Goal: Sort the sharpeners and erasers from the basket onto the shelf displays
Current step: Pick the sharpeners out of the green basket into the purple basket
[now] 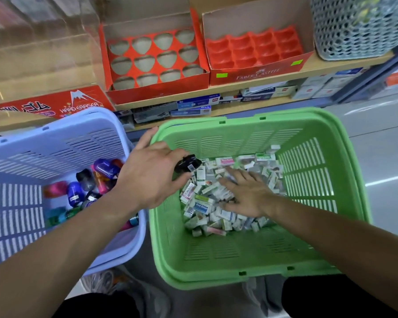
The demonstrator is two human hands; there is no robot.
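Bare forearms point(55, 237) reach into the green basket point(216, 280). Left hand point(152, 173) pinches a black sharpener point(185, 164) over its left rim; right hand point(247, 195) lies flat, fingers spread, on the erasers point(203, 203) heaped inside. Coloured sharpeners point(74, 190) lie in the blue basket point(55, 143) just left; 2 red display boxes point(159, 92) sit beyond.

Pale blue lattice bin point(354, 31) at upper right (contents too blurred to name), clear plastic case point(44, 42) at upper left, rows of small blue and white boxes point(194, 104) across the middle, glossy grey floor point(377, 134) at right, crumpled clear bag point(101, 281) at bottom.
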